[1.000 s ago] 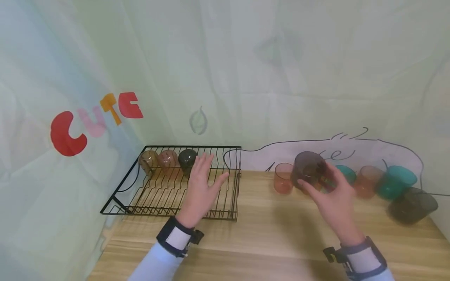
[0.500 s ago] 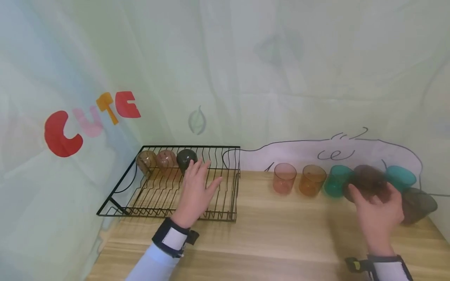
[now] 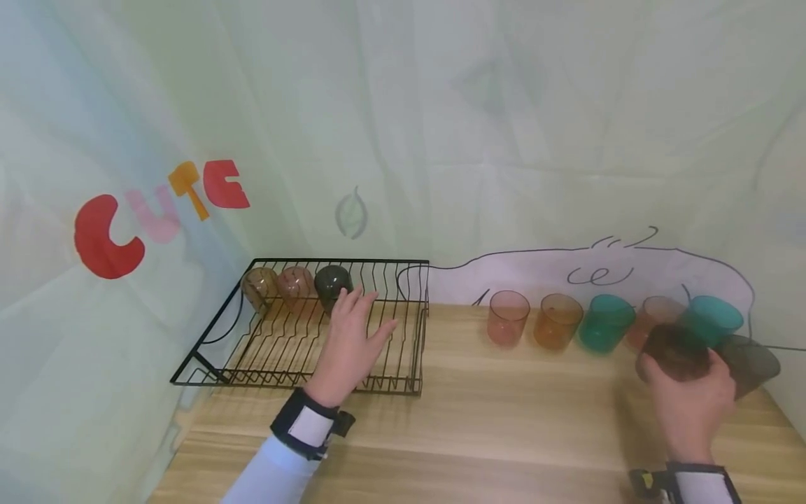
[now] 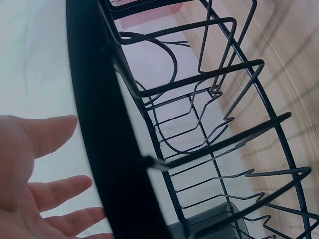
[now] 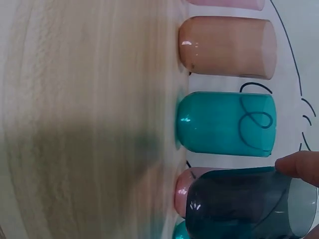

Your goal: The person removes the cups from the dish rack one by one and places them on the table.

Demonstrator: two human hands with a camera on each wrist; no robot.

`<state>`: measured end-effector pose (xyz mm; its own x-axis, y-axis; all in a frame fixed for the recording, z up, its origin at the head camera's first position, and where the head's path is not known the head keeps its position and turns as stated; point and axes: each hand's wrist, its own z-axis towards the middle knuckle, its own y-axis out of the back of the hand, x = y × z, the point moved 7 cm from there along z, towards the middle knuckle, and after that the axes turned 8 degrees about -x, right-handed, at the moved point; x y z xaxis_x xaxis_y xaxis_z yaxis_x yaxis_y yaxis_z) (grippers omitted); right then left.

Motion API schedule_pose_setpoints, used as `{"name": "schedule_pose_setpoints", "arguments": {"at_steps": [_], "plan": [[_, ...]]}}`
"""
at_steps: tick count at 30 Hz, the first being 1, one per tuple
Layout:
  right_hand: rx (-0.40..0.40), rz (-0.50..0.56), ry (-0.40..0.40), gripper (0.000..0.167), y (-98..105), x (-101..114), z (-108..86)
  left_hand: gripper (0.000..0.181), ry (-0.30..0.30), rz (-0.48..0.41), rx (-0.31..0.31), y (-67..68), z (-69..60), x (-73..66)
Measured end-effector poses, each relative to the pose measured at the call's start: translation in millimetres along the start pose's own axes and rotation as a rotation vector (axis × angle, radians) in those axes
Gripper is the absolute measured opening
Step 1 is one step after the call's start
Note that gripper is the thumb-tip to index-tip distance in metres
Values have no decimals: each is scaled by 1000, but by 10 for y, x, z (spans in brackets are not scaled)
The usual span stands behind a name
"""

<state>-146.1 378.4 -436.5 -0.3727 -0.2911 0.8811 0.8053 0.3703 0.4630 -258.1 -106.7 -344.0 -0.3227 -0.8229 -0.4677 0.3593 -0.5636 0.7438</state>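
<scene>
My right hand (image 3: 695, 409) grips a dark grey see-through cup (image 3: 675, 350) near its rim, in front of a pink cup (image 3: 655, 315) and a teal cup (image 3: 714, 318). In the right wrist view this grey cup (image 5: 234, 204) overlaps the pink one, with a fingertip at its rim. My left hand (image 3: 346, 346) hovers over the black wire dish rack (image 3: 334, 383), fingers spread and holding nothing. Its fingertips are nearest to an upside-down dark cup (image 3: 331, 281) in the rack. A brownish cup (image 3: 259, 285) and a pinkish cup (image 3: 294, 283) stand beside that one.
Along the wall on the wooden table (image 3: 504, 434) stand a pink cup (image 3: 507, 320), an amber cup (image 3: 557, 322) and a teal cup (image 3: 606, 323). Another dark grey cup (image 3: 752, 364) is at the right end. A printed cloth (image 3: 535, 140) hangs behind.
My right hand has carried the dark grey cup rightward, from in front of the amber cup to the right end of the row. My left hand has shifted slightly left.
</scene>
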Motion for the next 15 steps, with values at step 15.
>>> {"name": "schedule_pose_setpoints", "arguments": {"at_steps": [15], "plan": [[-3, -6, 6, 92, -57, -151, 89, 58, 20, 24, 30, -4, -16, 46]]}}
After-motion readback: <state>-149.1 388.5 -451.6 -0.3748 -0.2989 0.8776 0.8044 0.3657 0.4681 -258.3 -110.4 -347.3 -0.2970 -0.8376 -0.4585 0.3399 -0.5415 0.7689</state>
